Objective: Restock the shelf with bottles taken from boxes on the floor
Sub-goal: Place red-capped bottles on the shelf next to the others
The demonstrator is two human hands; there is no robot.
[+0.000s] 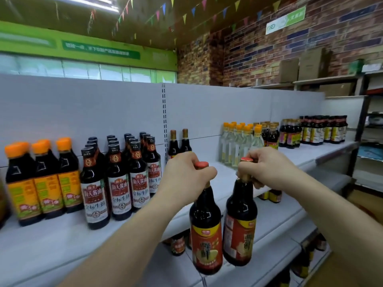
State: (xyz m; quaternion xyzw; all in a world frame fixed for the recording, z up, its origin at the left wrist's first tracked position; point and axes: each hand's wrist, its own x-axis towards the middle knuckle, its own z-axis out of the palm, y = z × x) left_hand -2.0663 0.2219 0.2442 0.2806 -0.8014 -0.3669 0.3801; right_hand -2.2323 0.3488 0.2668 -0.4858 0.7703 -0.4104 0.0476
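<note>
Left bottle (pixel 206 241): we are holding it upright in the air at the shelf's front edge; it is showing dark liquid, a red cap and a red label with a yellow band on top.
Right bottle (pixel 240 230): it is the same kind, hanging just beside the left one with its label turned partly away.
Left hand (pixel 184 177): we are wrapping its fingers round the left bottle's neck, just under the cap.
Right hand (pixel 267 168): we are pinching the right bottle's neck and cap from above.
Shelf (pixel 62 245): its pale grey board is running under and behind both bottles.
Left neighbours: black-capped soy bottles (pixel 118 179) are standing in rows, with orange-capped dark bottles (pixel 41 179) beyond them.
Behind our hands: two brown-capped bottles (pixel 178 143) are standing against the back panel.
Right neighbours: clear bottles (pixel 240 141) with orange caps are crowding the shelf past our right hand, with more dark bottles (pixel 323 129) further along.
Lower shelf: a small red-labelled bottle (pixel 178 244) is peeking out below.
</note>
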